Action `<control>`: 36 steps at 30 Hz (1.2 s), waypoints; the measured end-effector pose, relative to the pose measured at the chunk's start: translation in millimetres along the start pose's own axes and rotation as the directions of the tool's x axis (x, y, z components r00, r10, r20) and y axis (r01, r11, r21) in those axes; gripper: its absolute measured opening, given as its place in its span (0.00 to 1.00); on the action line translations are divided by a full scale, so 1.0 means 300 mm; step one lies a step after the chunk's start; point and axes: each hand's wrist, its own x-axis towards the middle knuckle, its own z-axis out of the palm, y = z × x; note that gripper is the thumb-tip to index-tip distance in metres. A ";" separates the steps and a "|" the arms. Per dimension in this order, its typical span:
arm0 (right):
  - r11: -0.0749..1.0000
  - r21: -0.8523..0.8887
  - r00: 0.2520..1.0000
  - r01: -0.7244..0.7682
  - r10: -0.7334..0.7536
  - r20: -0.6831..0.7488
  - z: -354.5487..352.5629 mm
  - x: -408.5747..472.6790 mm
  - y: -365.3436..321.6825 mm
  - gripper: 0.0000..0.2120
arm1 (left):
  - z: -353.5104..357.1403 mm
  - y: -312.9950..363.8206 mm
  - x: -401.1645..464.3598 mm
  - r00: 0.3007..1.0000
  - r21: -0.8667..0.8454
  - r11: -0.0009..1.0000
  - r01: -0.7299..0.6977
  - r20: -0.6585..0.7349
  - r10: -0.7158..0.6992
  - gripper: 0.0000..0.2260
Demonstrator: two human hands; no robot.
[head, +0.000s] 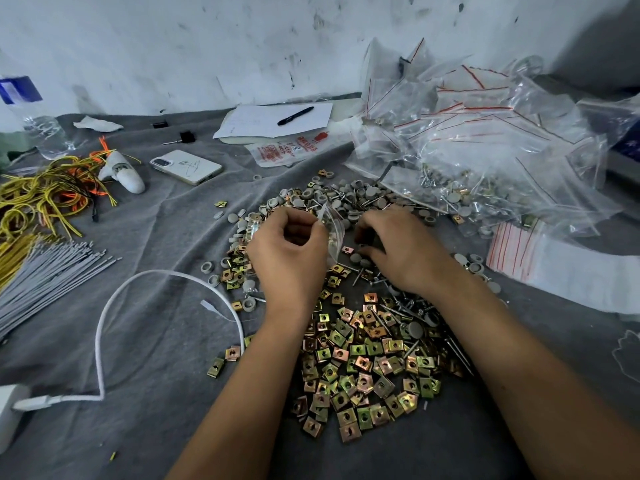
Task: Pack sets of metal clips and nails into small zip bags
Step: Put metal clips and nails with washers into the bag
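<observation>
- The left hand (289,251) holds a small zip bag (330,226) just above the heap, fingers and thumb curled in and pinching the bag near its mouth; the bag stands roughly upright between the two hands.
- The right hand (401,252) reaches down into the loose parts beside the bag, fingers bent toward a nail or cap; whether they have closed on one I cannot tell, as the fingertips are hidden under the hand.
- The bag is thin clear film: nearly weightless, limp and slippery. It likely needs holding at the stiffer zip strip, with the mouth kept apart by finger and thumb, or it will fold shut.
- The metal clips (360,368) lie in a thick pile on the grey cloth (156,237) between the forearms. They look small, rigid and light, with folded edges that probably snag one another; taking one by its flat faces seems safest.
- The nails (384,320) lie scattered through the clips and near the right hand. Thin, stiff and pointed, they will roll and could pierce the film, so judging by shape they are best taken by the shank and dropped in head first.
- Round grey caps (349,195) are heaped beyond the hands, and filled bags (485,150) are piled at the far right.
- A stack of unused bags (512,249) lies to the right.
</observation>
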 end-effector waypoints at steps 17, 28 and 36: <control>0.913 0.326 0.916 0.247 -0.110 -0.387 -0.008 -0.013 -0.021 0.07 | 0.000 -0.010 0.002 0.998 0.015 0.999 -0.041 0.050 0.040 0.05; 0.514 0.854 0.973 -0.078 -0.149 0.178 -0.046 -0.031 -0.013 0.21 | -0.067 0.051 0.033 0.736 -0.603 0.566 0.562 0.677 -0.009 0.03; 0.296 0.955 0.999 -0.026 0.029 0.018 -0.042 -0.020 -0.001 0.03 | -0.043 0.028 0.037 0.849 -0.612 0.618 0.493 0.494 -0.188 0.10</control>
